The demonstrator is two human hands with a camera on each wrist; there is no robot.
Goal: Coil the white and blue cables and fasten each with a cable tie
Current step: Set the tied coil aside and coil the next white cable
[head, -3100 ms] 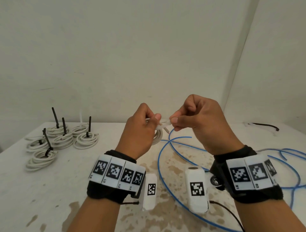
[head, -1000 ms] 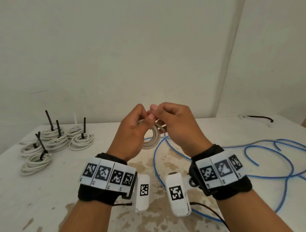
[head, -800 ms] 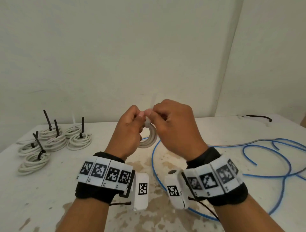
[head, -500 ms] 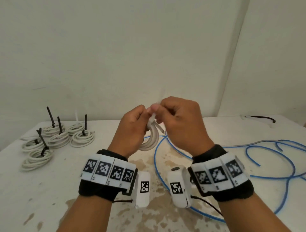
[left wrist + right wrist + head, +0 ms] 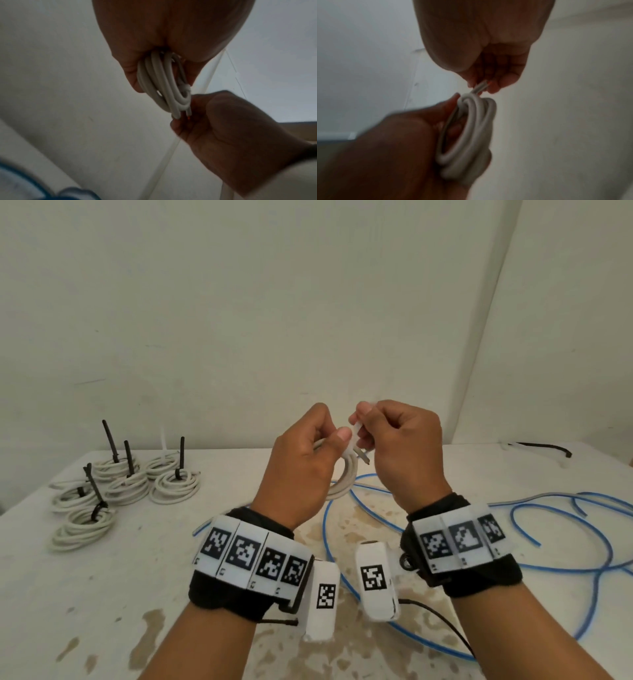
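Note:
My left hand (image 5: 325, 443) grips a small coil of white cable (image 5: 340, 486), raised above the table (image 5: 171, 577). In the left wrist view the white cable coil (image 5: 161, 83) hangs from my curled fingers, and a white cable tie (image 5: 186, 88) wraps one side of it. My right hand (image 5: 363, 428) pinches the tie's tail (image 5: 357, 429) just right of my left thumb. The cable's cut ends (image 5: 363, 457) stick out below the tie. In the right wrist view my right hand (image 5: 481, 86) is above the coil (image 5: 471, 128). The blue cable (image 5: 565, 568) lies loose in wide loops on the table.
Several tied white coils (image 5: 126, 491) with upright black tie tails sit at the table's left rear. A black cable tie (image 5: 544, 446) and a white one (image 5: 507, 445) lie at the far right. The walls meet in a corner close behind the table.
My right hand has drawn slightly right, away from the left, still pinching the tie's tail. The coil stays in my left hand. The view has shifted a little.

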